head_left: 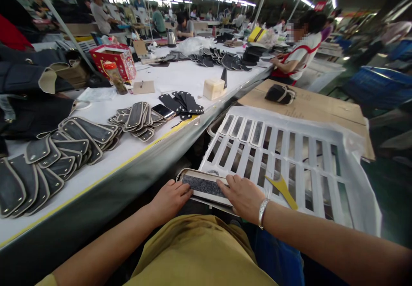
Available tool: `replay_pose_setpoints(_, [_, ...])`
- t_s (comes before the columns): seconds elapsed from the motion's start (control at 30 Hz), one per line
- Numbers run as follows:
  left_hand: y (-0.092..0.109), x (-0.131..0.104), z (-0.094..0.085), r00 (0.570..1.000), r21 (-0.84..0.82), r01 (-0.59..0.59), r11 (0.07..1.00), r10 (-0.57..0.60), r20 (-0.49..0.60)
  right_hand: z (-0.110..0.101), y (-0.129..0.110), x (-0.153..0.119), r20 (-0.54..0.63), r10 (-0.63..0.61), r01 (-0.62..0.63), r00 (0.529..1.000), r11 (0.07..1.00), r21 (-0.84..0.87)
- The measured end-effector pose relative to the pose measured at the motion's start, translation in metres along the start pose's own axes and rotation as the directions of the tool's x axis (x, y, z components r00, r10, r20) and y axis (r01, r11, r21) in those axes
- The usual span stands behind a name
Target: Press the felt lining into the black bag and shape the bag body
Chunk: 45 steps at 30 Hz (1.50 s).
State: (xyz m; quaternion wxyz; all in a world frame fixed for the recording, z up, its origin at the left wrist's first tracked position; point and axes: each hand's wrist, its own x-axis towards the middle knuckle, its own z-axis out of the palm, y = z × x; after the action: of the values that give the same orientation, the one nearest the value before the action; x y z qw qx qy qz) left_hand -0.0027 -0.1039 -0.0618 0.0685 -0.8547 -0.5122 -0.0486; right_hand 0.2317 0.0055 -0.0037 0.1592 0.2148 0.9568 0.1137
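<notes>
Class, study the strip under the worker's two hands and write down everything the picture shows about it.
The strip is long and narrow, with a speckled grey, felt-like panel inside a pale border. It tilts slightly down toward the picture's right, in front of the worker's body, by the near edge of a white slotted rack. The left hand touches its left end; the right hand covers part of its right end. Its underside is hidden.
</notes>
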Motion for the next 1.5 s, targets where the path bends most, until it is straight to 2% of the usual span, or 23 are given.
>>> replay_pose_setpoints(0.27, [-0.009,0.012,-0.006,0.992,-0.034,-0.043,0.999,0.046,0.116,0.005,0.005,-0.005,-0.012,-0.04,0.041,0.999,0.997,0.061])
replay_pose_setpoints(0.43, [-0.009,0.009,-0.008,0.993,-0.032,-0.088,0.996,0.09,0.072,0.005,0.004,-0.006,-0.023,-0.066,0.068,0.998,0.995,0.069])
replay_pose_setpoints(0.6, [-0.013,0.0,-0.007,0.997,-0.044,-0.057,0.997,0.059,0.039,0.007,0.002,-0.01,-0.046,-0.057,0.06,0.997,0.997,0.055])
replay_pose_setpoints(0.77, [-0.017,0.003,-0.013,0.991,-0.063,-0.005,0.998,0.013,0.132,0.003,-0.002,-0.003,-0.052,-0.015,0.019,0.999,0.997,0.076])
replay_pose_setpoints(0.87, [-0.017,0.007,-0.02,0.988,-0.175,0.008,0.985,0.02,0.156,0.004,-0.003,-0.004,-0.053,0.025,-0.021,0.998,0.996,0.083])
replay_pose_setpoints(0.93, [-0.018,0.007,-0.022,0.996,-0.357,0.083,0.93,-0.068,0.054,0.007,-0.002,-0.005,-0.066,0.042,-0.036,0.997,0.995,0.089])
replay_pose_setpoints(0.97, [-0.02,0.006,-0.022,0.981,-0.459,0.166,0.873,-0.193,-0.012,0.009,-0.001,-0.006,-0.074,0.044,-0.037,0.996,0.995,0.093])
replay_pose_setpoints(1.0, [-0.023,0.006,-0.021,0.932,-0.551,0.27,0.789,-0.357,-0.054,0.011,0.001,-0.006,-0.083,0.044,-0.036,0.996,0.995,0.097])
replay_pose_setpoints(1.03, [-0.026,0.007,-0.018,0.85,-0.623,0.38,0.684,-0.523,-0.057,0.013,0.002,-0.006,-0.091,0.043,-0.034,0.995,0.994,0.1])
replay_pose_setpoints(1.07, [-0.028,0.008,-0.014,0.758,-0.667,0.481,0.569,-0.652,-0.009,0.014,0.003,-0.006,-0.095,0.042,-0.032,0.995,0.994,0.104])
replay_pose_setpoints(1.1, [-0.031,0.009,-0.009,0.687,-0.684,0.562,0.465,-0.723,0.073,0.015,0.004,-0.006,-0.097,0.042,-0.031,0.994,0.994,0.107])
replay_pose_setpoints(1.13, [-0.033,0.011,-0.003,0.65,-0.683,0.62,0.387,-0.741,0.169,0.015,0.004,-0.006,-0.098,0.042,-0.031,0.994,0.994,0.109])
replay_pose_setpoints(1.2, [-0.034,0.014,0.01,0.641,-0.667,0.681,0.302,-0.686,0.343,0.015,0.005,-0.006,-0.098,0.039,-0.027,0.994,0.993,0.117])
replay_pose_setpoints(1.27, [-0.034,0.016,0.019,0.642,-0.658,0.706,0.261,-0.628,0.44,0.014,0.004,-0.007,-0.103,0.039,-0.026,0.994,0.992,0.123])
replay_pose_setpoints(1.37, [-0.033,0.016,0.023,0.623,-0.643,0.73,0.232,-0.612,0.487,0.013,0.001,-0.009,-0.115,0.052,-0.036,0.992,0.99,0.133])
replay_pose_setpoints(1.5, [-0.032,0.015,0.014,0.607,-0.617,0.748,0.245,-0.628,0.487,0.014,0.001,-0.008,-0.095,0.049,-0.03,0.994,0.982,0.188])
